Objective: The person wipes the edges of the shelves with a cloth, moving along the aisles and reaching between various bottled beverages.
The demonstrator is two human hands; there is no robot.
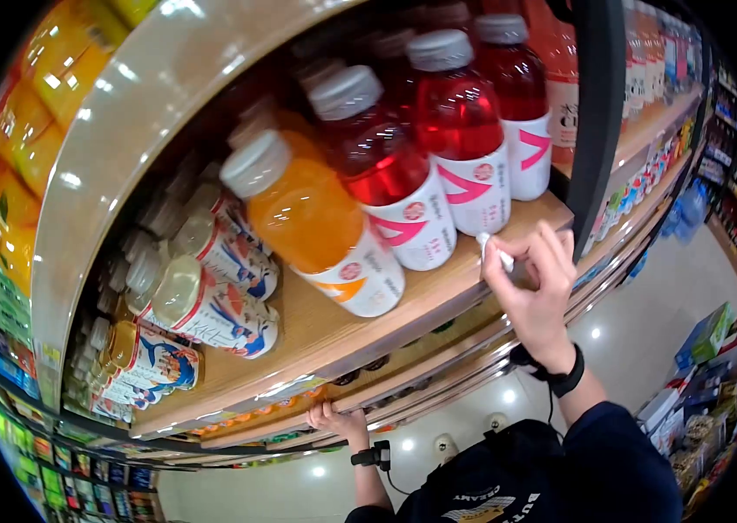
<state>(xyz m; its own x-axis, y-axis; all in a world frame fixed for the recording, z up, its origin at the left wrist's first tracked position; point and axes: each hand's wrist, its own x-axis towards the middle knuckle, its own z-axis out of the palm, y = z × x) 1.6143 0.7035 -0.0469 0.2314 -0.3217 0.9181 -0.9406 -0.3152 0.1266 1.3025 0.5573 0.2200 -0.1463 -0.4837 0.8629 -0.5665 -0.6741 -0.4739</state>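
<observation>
My right hand (536, 283) is at the front edge of a wooden shelf (464, 261), its thumb and fingers pinched on a small white piece (496, 253), perhaps tissue or cloth. Just behind it stand bottles of red drink (473, 179) with white caps and white labels. An orange drink bottle (325, 231) stands to their left. Lower down, my left hand (336, 422) lies with bent fingers at the edge of a lower shelf (299, 433); nothing that it holds can be made out.
Clear bottles with colourful labels (212, 305) stand at the left of the shelf. A dark upright post (593, 131) rises right of the red bottles. Boxed goods (699, 392) are at the lower right, beside the pale floor (638, 305).
</observation>
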